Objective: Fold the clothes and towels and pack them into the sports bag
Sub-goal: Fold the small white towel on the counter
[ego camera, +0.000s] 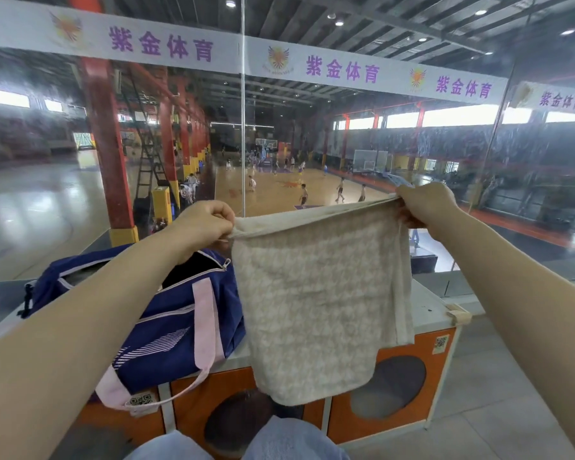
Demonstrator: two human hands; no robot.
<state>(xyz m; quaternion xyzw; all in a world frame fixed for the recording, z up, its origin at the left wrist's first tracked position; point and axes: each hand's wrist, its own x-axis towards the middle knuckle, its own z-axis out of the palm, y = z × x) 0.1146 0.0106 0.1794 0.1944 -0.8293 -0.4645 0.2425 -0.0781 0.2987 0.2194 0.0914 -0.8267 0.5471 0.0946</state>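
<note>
Above a grey-topped orange cabinet [425, 313] facing a glazed sports hall, each hand [203, 224] [425, 204] pinches a towel [316, 300] corner.

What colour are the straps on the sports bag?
Pale pink straps on the navy sports bag, seen in the head view.

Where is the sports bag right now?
In the head view, the sports bag sits unzipped on the cabinet top, lower left, beside the hanging towel.

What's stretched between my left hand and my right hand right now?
In the head view, the beige towel spans the gap: the left hand pinches one top corner, the right hand grips the other, and the rest hangs down beside the open sports bag.
</note>
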